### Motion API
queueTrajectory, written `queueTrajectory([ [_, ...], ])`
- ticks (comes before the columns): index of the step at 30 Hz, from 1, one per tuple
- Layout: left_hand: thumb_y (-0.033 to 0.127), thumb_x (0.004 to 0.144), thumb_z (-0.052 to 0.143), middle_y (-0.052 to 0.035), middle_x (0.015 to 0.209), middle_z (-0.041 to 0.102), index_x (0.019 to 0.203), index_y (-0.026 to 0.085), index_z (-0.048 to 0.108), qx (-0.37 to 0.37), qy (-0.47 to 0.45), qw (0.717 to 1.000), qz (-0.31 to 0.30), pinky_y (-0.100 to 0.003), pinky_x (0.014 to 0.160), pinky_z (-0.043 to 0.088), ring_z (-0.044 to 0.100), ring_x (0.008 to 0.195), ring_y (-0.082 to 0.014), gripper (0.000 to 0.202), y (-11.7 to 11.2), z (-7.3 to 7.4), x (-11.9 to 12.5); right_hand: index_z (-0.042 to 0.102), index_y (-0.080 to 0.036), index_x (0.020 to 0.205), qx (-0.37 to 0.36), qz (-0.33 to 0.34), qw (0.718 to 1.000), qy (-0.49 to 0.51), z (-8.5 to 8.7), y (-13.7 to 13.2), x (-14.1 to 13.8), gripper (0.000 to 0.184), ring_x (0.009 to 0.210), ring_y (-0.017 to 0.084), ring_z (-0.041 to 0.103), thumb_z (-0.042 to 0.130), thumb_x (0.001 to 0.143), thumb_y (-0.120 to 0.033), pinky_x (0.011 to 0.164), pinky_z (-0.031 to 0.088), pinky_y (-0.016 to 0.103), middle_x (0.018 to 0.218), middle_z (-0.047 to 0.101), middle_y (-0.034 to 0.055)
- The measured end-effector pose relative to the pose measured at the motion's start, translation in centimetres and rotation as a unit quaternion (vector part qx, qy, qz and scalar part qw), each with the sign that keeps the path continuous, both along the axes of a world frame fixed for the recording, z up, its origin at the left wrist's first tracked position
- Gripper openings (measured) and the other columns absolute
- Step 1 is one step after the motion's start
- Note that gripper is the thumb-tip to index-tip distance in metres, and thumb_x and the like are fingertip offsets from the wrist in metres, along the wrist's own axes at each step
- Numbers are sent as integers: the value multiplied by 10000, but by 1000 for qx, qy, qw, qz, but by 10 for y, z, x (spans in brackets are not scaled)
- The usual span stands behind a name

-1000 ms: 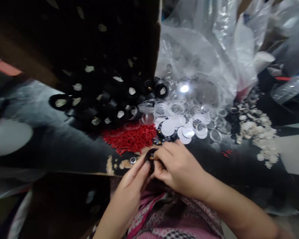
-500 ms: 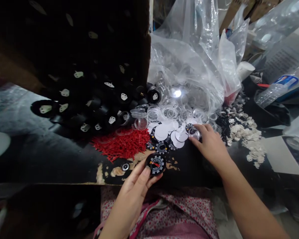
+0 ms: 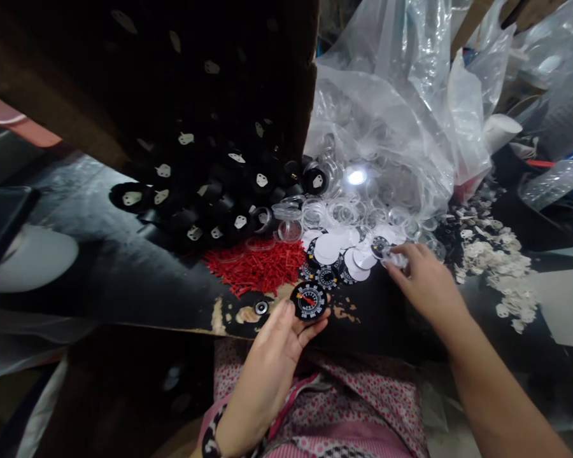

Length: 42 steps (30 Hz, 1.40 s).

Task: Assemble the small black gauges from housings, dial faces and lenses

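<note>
My left hand point(image 3: 275, 340) grips a round black dial gauge point(image 3: 310, 301) by its rim, thumb along the near left side. The gauge faces up and shows white markings and a red needle. My right hand point(image 3: 423, 280) is closed at the right side of the parts pile, its thumb and finger pinching a clear plastic cover point(image 3: 395, 258) that is slightly blurred. Just left of those fingertips lies a loose black dial plate point(image 3: 380, 247). White discs point(image 3: 327, 249) and more black dial plates point(image 3: 326, 277) are heaped between the two hands.
A heap of red needles point(image 3: 258, 266) lies left of the discs. Behind are clear rings point(image 3: 344, 211) spilling from a plastic bag point(image 3: 386, 108), and black housings point(image 3: 219, 203) below a dark box. Off-white small parts point(image 3: 501, 261) spread at right. A small washer-like piece point(image 3: 261, 308) sits near the front edge.
The view has swung left, so the whole scene sits further right. My right hand has drawn slightly away from the loose dial plate with the clear cover. My left hand still holds the gauge.
</note>
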<state>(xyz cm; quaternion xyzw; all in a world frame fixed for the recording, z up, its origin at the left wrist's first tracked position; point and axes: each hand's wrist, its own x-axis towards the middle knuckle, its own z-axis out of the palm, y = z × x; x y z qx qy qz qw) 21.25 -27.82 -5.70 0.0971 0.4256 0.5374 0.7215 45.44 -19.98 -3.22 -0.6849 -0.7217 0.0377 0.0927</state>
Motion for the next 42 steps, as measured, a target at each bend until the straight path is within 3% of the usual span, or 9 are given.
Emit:
queueTrajectory([
  [4,365,919,559,-99,1059,746,1044,164,690,-12,-28,999,-11,-365,885,561,707,940,-215,270,0,5,-3,674,-194,1050,43,-14,983,177,17,-12,-18,240,717,214,644,539,882,-299,746,509,371,816,684,56],
  [8,421,906,564,-80,1136,728,1072,213,700,3,-20,999,-39,-364,911,554,677,1048,-231,299,-1,5,-2,647,-254,1184,-92,139,909,381,25,-38,-73,286,790,164,638,514,932,-236,742,541,319,892,660,29],
  [14,341,826,684,-49,1272,664,1207,262,641,59,123,987,-79,-362,940,550,635,1141,-248,391,-2,-3,-6,623,-296,1229,-83,203,918,331,15,-43,-103,314,914,159,591,492,954,-219,849,519,348,1229,508,75],
  [16,314,821,689,-33,1247,682,1191,265,650,70,162,981,-83,-333,959,533,631,1151,-229,376,-3,-5,-7,658,-239,1115,-83,196,922,324,15,-38,-103,248,918,177,585,460,980,-303,821,495,335,1109,567,74],
  [19,278,790,716,-19,1207,707,1152,265,677,78,201,971,-101,-314,991,501,628,1158,-221,364,-5,-4,-5,590,-185,812,-53,177,948,260,15,-35,-108,369,701,172,536,350,1007,-386,684,413,320,762,578,34],
  [23,295,796,703,-20,1157,730,1129,265,692,100,234,960,-120,-333,975,510,660,1103,-234,335,-9,-1,0,434,-212,662,3,183,962,201,7,-35,-117,376,566,141,419,277,999,-267,638,311,313,621,510,-3],
  [29,315,824,668,-17,1105,746,1125,270,689,114,294,940,-134,-324,913,540,694,1017,-231,306,-11,0,-4,387,-219,635,7,198,953,229,-2,-37,-117,368,560,140,404,286,989,-225,647,298,302,598,485,-11],
  [37,325,893,585,35,1119,709,1162,309,618,136,294,932,-165,-220,902,485,650,1044,-146,271,-14,-2,-24,508,-199,736,-46,229,927,295,1,-33,-109,464,606,137,472,328,994,-540,670,309,291,647,560,-17],
  [42,408,947,475,34,857,662,945,263,647,215,427,866,-148,-212,740,444,609,809,-129,225,-10,0,-50,528,-205,781,-189,283,883,323,13,-36,-114,304,636,123,485,582,902,-479,639,323,255,706,581,-36],
])
